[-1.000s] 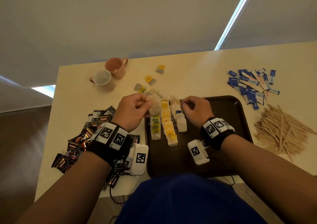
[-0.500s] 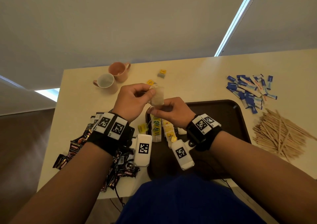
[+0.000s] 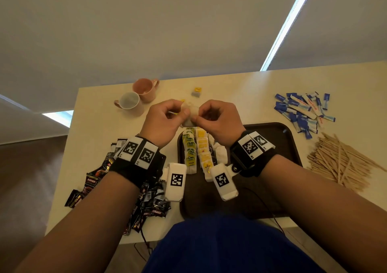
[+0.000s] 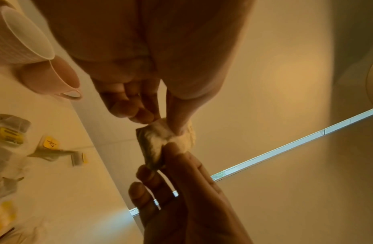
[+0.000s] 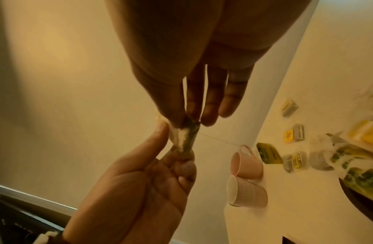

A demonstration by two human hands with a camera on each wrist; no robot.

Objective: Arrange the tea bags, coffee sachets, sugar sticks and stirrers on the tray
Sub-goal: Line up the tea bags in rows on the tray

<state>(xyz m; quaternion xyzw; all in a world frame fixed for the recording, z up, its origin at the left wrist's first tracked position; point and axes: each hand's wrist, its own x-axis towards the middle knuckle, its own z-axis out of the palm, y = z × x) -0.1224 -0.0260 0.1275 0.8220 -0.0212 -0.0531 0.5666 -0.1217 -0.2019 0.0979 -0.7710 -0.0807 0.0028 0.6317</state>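
Head view: both hands raised over far edge of tray, meeting at 1 tea bag.
Left hand: fingers curled, thumb and fingertips pinching tea bag's left side.
Right hand: thumb and forefinger pinching right side, other fingers loosely extended.
Tea bag rows: 3, on tray's left part.
Coffee sachets: left of tray.
Sugar sticks: beyond tray's right corner.
Stirrers: right of tray.

The tea bag is showing soft, matt, crinkled paper, the tray is looking like dark, smooth, faintly shiny plastic, the stirrers are lying as pale bare wood, and the coffee sachets are glinting with glossy foil.
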